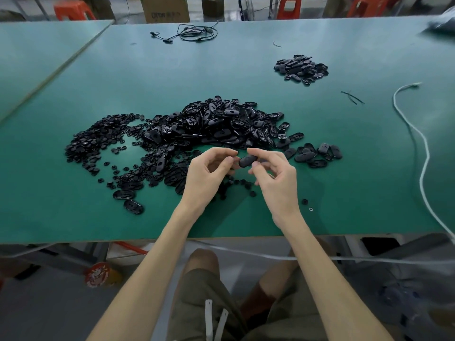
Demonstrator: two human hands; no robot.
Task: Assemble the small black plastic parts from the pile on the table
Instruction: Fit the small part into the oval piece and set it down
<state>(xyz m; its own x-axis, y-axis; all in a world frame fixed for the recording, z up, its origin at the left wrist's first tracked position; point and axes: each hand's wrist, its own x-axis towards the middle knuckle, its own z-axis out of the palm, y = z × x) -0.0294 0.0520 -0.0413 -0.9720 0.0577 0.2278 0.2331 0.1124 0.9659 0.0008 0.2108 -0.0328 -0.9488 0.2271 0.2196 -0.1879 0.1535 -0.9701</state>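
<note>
The green worktop [246, 57] fills most of the view. On its middle lies the main pile [216, 124] of black oval plastic shells, heaped and tangled. To its left a wide arc of small round black pieces [98, 139] spreads out, touching the main pile at its near edge. A lesser heap of oval shells [301, 68] sits well apart at the far right, and a loose cluster [317, 153] lies just beside the main pile's right end.

Behind the worktop stands a cardboard box [165, 8]. It carries dark print that looks like "QTON", too blurred to read with certainty. A white cord [423, 148] snakes down the right side, and a coiled black cable [197, 33] rests near the far edge.

Both hands are raised over the near edge of the main pile. The right hand [275, 175] pinches one oval part [247, 160] between thumb and forefinger. The left hand [209, 173] has its fingers curled, thumb and forefinger closing on that part's left end.

Under the worktop, a round red sticker [99, 274] shows a cartoon figure; its lettering is unreadable.
</note>
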